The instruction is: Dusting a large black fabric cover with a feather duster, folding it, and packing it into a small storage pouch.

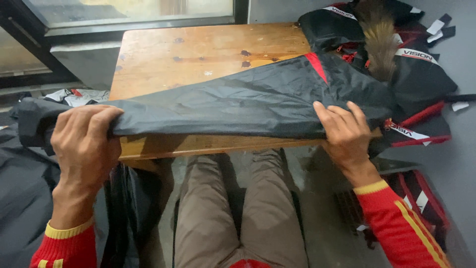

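Note:
A black jacket sleeve [238,101] with a red stripe lies stretched across the near edge of a wooden table [198,47]. My left hand [84,144] grips the sleeve's left end, fingers curled over the fabric at the table's front left corner. My right hand [347,131] holds the sleeve's right part at the front edge, fingers spread on top of the cloth. Both arms wear red sleeves with yellow cuffs. The rest of the jacket [396,54], black with red trim and a brown fur strip [379,34], is bunched at the table's right end.
My legs in brown trousers [243,208] are under the table. Dark fabric [20,188] is piled on the left. More black and red garments [421,198] lie low on the right. A window frame [139,20] runs behind the table.

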